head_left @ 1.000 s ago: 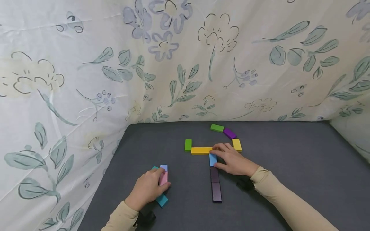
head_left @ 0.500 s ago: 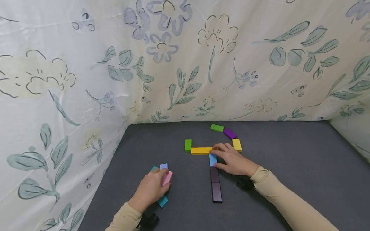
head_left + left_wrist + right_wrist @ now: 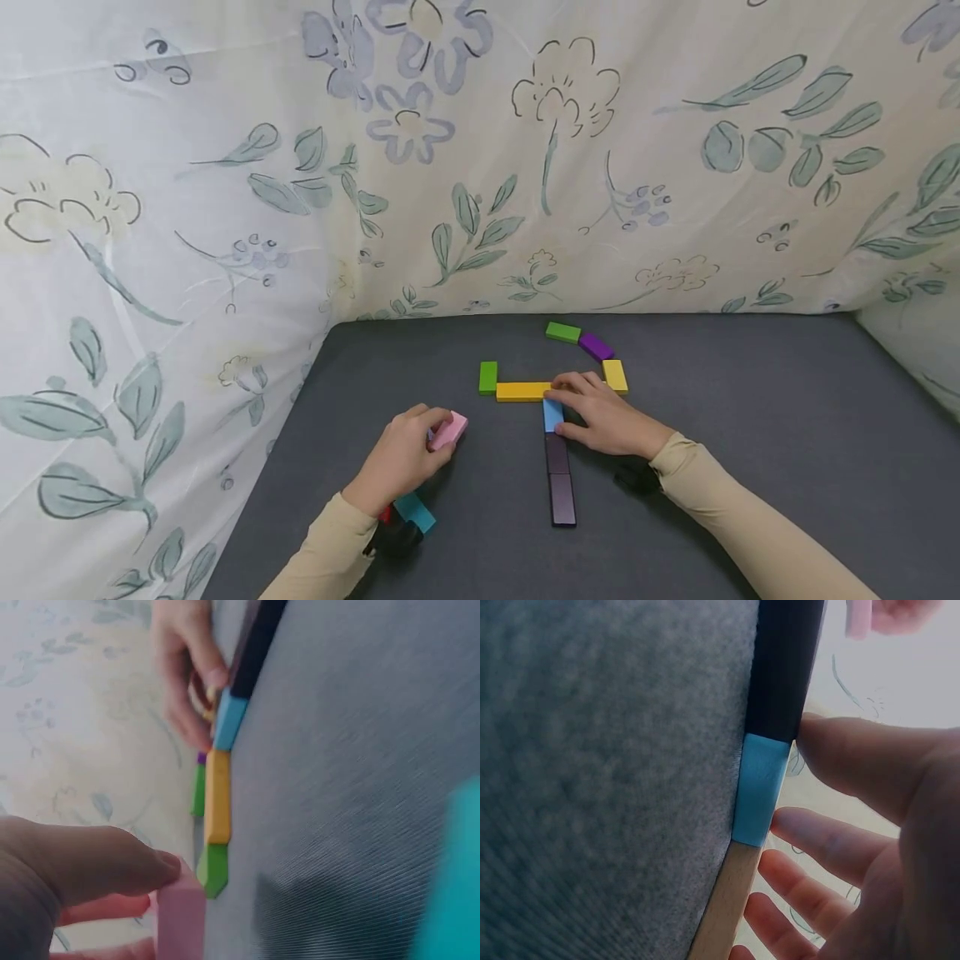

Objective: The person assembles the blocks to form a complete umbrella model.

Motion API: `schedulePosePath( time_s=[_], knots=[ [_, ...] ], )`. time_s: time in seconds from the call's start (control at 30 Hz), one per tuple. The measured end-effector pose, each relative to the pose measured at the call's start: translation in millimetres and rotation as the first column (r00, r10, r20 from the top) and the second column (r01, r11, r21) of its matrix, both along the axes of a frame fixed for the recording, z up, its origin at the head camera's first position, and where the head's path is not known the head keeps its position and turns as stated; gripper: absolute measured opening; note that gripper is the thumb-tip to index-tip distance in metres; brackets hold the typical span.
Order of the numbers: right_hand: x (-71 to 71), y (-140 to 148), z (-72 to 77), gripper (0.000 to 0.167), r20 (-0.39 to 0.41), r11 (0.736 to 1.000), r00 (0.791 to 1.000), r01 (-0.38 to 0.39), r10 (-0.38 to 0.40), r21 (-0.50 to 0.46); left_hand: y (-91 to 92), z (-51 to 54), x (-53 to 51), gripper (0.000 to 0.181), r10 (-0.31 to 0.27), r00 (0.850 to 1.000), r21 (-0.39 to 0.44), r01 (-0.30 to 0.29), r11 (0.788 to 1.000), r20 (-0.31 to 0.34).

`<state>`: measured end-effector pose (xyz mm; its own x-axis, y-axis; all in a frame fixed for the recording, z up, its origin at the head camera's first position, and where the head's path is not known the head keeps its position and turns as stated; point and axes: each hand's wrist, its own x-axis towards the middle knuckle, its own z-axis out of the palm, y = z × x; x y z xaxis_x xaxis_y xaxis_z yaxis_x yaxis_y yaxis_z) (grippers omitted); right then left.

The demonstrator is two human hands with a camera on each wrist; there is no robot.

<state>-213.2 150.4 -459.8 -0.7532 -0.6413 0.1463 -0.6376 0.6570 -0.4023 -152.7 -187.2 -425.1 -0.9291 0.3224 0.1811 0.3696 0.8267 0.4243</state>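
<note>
My left hand (image 3: 401, 458) pinches a pink block (image 3: 449, 431) between thumb and fingers, raised above the table. Below its wrist lie a teal block (image 3: 415, 512) and a partly hidden red block (image 3: 386, 514). My right hand (image 3: 611, 418) rests at the blue block (image 3: 552, 417), fingers loosely bent. In the right wrist view its thumb touches the side of a dark block (image 3: 784, 671); its fingertips lie along the blue block and a plain wooden block (image 3: 726, 900). The wooden block is mostly hidden by the hand in the head view.
Two dark purple blocks (image 3: 561, 500) run toward me from the blue one. An orange block (image 3: 522, 392) and a green block (image 3: 488, 377) extend left. A yellow block (image 3: 615, 377), a purple block (image 3: 596, 346) and another green block (image 3: 563, 332) curve behind. A patterned cloth (image 3: 675, 217) hangs behind the table.
My left hand has lifted the pink block from beside the teal one and carried it right and away from me. The right hand has stayed in place.
</note>
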Motion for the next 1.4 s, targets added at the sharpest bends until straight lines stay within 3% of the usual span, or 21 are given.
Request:
schedulePosePath(
  time_s=[0.4,0.67,0.97,1.17,1.4],
  knots=[
    [1.7,2,-3.6,0.049,-0.049,1.000,0.999,-0.021,0.020,-0.015,18.2,18.9,-69.4,0.032,-0.012,1.000,0.054,0.011,0.998,0.024],
    [-1.3,-1,0.2,0.050,-0.016,1.000,1.000,0.005,-0.005,0.002,41.1,27.0,-119.0,0.033,-0.029,0.996,0.051,0.025,0.998,0.088],
    [-3.0,-3,1.5,0.050,0.007,1.000,1.000,0.009,-0.009,0.000,64.1,17.6,-164.2,0.034,-0.036,0.989,0.059,0.028,0.998,0.146],
    [-2.6,-3,-0.1,0.050,0.003,1.000,1.000,0.011,-0.011,0.005,72.5,6.2,-180.9,0.035,0.016,0.980,0.034,-0.023,0.999,0.199],
    [-3.3,-4,-1.3,0.051,0.011,1.000,1.000,0.011,-0.011,0.006,74.7,-12.3,-195.0,0.033,0.020,0.966,0.010,-0.023,1.000,0.259]
  ],
)
